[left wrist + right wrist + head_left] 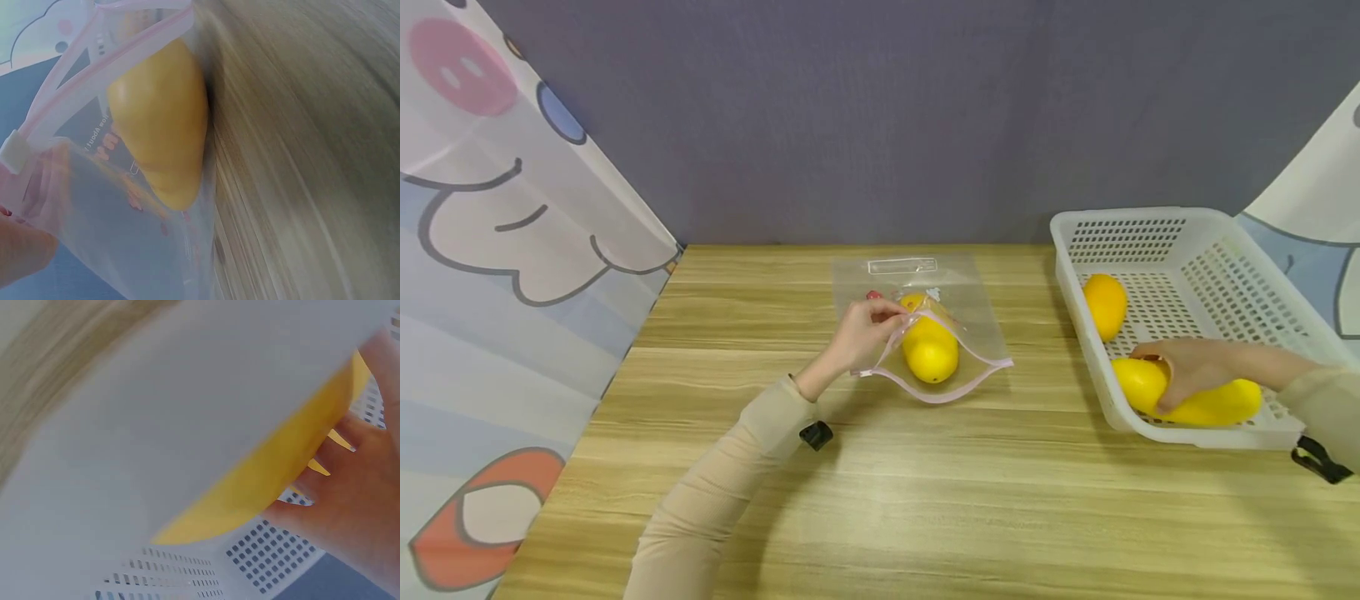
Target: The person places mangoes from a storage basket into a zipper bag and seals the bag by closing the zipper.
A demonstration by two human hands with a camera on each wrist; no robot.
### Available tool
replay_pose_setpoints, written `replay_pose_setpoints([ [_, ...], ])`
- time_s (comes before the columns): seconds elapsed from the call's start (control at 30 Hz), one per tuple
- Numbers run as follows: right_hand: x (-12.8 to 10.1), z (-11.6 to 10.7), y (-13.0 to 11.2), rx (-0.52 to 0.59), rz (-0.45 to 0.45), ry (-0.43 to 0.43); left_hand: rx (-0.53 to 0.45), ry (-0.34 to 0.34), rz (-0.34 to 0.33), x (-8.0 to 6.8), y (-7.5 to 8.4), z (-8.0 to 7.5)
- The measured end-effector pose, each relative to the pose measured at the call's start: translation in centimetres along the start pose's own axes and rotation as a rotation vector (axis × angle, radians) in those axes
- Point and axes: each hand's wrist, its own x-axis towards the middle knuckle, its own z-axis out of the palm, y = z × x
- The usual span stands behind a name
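Grained wooden table [880,508] — left hand [865,333] pinching filmy bag [966,296]; right hand [1197,367] curled round smooth yellow fruit [1216,406].

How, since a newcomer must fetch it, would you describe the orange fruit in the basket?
On the table's right stands a white basket. Inside, toward the left, lies a rounded orange fruit. It looks more orange than the yellow fruit under the right hand.
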Motion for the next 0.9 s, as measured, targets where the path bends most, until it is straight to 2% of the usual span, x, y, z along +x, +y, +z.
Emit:
replay_pose_setpoints([
  [0.33, -1.1, -0.3, -0.1, -0.010, -0.082, 0.205, -0.030, 0.017, 0.009, 0.1, -0.1, -0.1],
  [0.53, -1.6, -0.5, -0.9, -0.041, -0.071, 0.290, -0.038, 0.025, 0.000, 0.3, -0.1, -0.2],
  [0.67, -1.8, -0.4, -1.5, -0.081, -0.086, 0.377, -0.045, 0.027, 0.001, 0.3, -0.2, -0.1],
  [0.9, -2.2, -0.4, -2.1, -0.115, -0.102, 0.505, -0.103, 0.018, -0.015, 0.3, -0.1, -0.1],
])
